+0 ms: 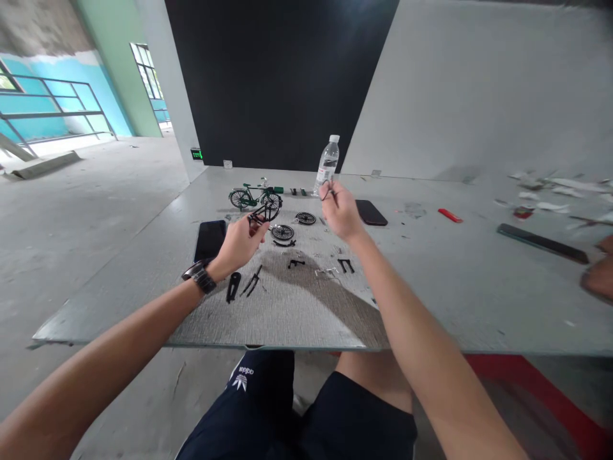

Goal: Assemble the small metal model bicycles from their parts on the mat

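My left hand [239, 245] is closed on a black model bicycle frame [265, 213], held above the table in front of a finished-looking green model bicycle [246, 197]. Raised near the water bottle, my right hand [341, 209] pinches a small thin dark part [327, 190], too blurred to name. Two small spoked wheels [282, 232] lie between my hands. Nearer to me are a black fork [253, 282], an elongated black part [233, 287], a curved black piece [284, 243], a small black bracket-like part [296, 263] and a two-legged black part [345, 266].
A clear bottle [328, 161] stands upright at the back. A dark phone [209, 239] lies left and a dark flat device [370, 213] right. Farther right are a red object [450, 215], a long dark bar [541, 243], scraps, and part of another person's hand [598, 276].
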The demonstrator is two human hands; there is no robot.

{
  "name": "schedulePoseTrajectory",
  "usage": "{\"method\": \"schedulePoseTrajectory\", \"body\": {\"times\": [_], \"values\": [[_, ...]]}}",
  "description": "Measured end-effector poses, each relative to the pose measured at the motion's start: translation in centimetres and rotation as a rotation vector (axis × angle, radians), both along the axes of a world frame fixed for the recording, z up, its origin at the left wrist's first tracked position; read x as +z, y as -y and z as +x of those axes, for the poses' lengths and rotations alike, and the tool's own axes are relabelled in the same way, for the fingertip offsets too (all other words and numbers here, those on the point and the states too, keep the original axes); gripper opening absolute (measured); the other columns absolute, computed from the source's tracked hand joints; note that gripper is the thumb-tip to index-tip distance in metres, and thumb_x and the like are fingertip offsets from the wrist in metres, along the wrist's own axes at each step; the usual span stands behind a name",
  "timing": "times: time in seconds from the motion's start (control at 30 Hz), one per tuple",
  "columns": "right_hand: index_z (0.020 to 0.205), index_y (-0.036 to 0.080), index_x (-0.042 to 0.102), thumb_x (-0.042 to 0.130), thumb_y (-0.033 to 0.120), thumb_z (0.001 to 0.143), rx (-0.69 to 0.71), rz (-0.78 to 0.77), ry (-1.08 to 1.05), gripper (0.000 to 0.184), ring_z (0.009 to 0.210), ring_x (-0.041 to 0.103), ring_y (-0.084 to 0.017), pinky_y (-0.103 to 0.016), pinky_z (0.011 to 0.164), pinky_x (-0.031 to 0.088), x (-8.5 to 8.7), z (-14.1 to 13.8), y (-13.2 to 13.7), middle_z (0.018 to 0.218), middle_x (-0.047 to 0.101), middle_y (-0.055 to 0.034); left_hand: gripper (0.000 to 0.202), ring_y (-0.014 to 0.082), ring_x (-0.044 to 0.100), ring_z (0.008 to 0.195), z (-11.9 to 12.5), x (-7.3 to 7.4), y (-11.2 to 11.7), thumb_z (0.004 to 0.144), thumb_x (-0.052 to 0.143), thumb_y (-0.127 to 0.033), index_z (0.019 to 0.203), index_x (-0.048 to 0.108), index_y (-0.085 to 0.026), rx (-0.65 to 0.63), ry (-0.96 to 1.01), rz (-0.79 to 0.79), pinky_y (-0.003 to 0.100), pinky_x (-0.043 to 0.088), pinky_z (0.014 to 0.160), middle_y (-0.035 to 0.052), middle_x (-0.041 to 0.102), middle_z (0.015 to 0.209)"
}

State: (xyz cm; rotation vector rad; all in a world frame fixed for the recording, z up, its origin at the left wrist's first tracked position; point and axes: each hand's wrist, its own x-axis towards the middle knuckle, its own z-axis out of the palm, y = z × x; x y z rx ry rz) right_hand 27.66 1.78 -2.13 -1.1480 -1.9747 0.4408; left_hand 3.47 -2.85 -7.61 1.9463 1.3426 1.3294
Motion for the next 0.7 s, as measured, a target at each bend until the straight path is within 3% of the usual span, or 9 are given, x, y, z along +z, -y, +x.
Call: {"method": "schedulePoseTrajectory", "body": {"times": [0.07, 0.27, 0.4, 0.7], "values": [[0.097, 0.026, 0.042, 0.029, 0.054, 0.105, 0.019, 0.085, 0.009, 0.032, 0.052, 0.036, -0.014, -0.032, 0.051, 0.032, -0.4, -1.6, 1.3, 0.065, 0.042, 0.0027, 0.02, 0.0119, 0.052, 0.051, 0.0, -0.2, 0.1, 0.096, 0.063, -0.035, 0.084, 0.06, -0.019, 0.042, -0.105, 0.1, 0.026, 0.036, 0.054, -0.0008, 0.061, 0.06], [0.102, 0.024, 0.04, 0.034, 0.046, 0.104, 0.154, 0.173, 0.092, 0.023, 0.051, 0.043, -0.014, -0.032, 0.053, 0.03, -1.9, -5.1, 3.7, 0.065, 0.05, 0.0029, 0.019, 0.0115, 0.041, 0.05, -0.1, -0.6, 0.1, 0.097, 0.059, -0.033, 0.084, 0.055, -0.02, 0.03, -0.222, 0.191, 0.027, 0.03, 0.057, -0.0041, 0.054, 0.057], [0.103, 0.023, 0.041, 0.035, 0.043, 0.102, 0.117, 0.173, 0.106, 0.021, 0.056, 0.052, -0.016, -0.032, 0.057, 0.034, -2.4, -5.8, 4.2, 0.071, 0.059, -0.0002, 0.026, 0.0115, 0.039, 0.048, -0.1, -0.6, 0.3, 0.096, 0.06, -0.034, 0.077, 0.047, -0.022, 0.024, -0.223, 0.197, 0.028, 0.028, 0.055, -0.0047, 0.051, 0.055], [0.106, 0.023, 0.045, 0.034, 0.047, 0.101, 0.04, 0.152, 0.136, 0.026, 0.058, 0.056, -0.018, -0.031, 0.059, 0.037, -3.2, -6.4, 4.3, 0.067, 0.06, -0.0002, 0.027, 0.0114, 0.04, 0.048, -0.1, -0.7, 0.4, 0.095, 0.06, -0.035, 0.077, 0.045, -0.023, 0.007, -0.223, 0.162, 0.027, 0.027, 0.053, -0.0051, 0.05, 0.055]]}}
